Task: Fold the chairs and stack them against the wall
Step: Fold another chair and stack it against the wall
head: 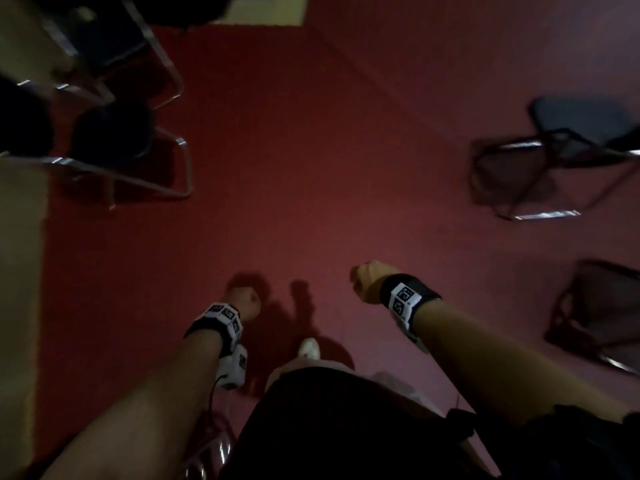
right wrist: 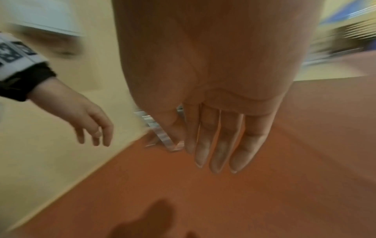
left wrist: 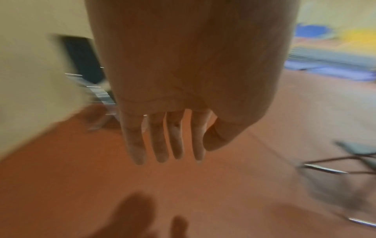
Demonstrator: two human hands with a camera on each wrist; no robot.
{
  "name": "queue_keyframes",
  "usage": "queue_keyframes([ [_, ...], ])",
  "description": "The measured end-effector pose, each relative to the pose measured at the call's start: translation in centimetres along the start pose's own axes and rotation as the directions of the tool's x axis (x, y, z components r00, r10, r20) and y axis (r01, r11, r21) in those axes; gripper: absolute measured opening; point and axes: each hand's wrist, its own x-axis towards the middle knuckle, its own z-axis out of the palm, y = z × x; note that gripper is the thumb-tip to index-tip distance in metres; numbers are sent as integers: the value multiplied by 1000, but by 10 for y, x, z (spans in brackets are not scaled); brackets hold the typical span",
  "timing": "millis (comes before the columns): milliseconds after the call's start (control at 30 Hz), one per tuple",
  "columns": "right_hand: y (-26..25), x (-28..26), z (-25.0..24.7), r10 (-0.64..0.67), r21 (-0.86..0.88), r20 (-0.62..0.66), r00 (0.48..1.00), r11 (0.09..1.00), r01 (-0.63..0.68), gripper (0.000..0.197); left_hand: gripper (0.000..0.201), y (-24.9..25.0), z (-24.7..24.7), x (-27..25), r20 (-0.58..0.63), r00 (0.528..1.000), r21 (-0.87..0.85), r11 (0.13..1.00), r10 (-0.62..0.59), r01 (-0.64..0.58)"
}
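Folded dark chairs with chrome tube frames (head: 114,98) lean against the cream wall (head: 20,244) at the upper left. An unfolded chair with a dark blue seat (head: 568,147) stands at the right, and another chair (head: 599,306) sits below it at the right edge. My left hand (head: 244,299) and right hand (head: 367,280) hang over the red floor, both holding nothing. In the wrist views the left fingers (left wrist: 160,141) and the right fingers (right wrist: 219,145) point down, straight and relaxed. The right wrist view also shows the left hand (right wrist: 89,122) loose beside the wall.
Red carpet (head: 311,168) stretches between the folded stack and the unfolded chairs. My shoe (head: 309,348) steps forward below the hands. Blue and yellow mats (left wrist: 329,54) lie blurred at the far side of the room.
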Motion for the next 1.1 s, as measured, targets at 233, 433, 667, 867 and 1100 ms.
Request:
queue_keyframes([
  [233,172,-39,-17,385,294,-37,922,886,-358,35,21,235,-71,56,36,929,292,885,369,-363],
  [433,319,-87,3,550,423,-10,835,759,-495,33,12,437,-57,77,70,847,380,771,526,-511],
  [667,494,-145,13,656,498,22,754,647,-578,34,17,637,-31,68,87,760,358,692,644,-627],
  [867,592,-144,-6,678,552,26,735,603,-575,35,20,749,-40,94,114,736,422,638,667,-644],
  [1100,705,-98,-63,730,605,48,682,522,-601,38,21,880,-84,171,121,721,452,609,682,-652],
])
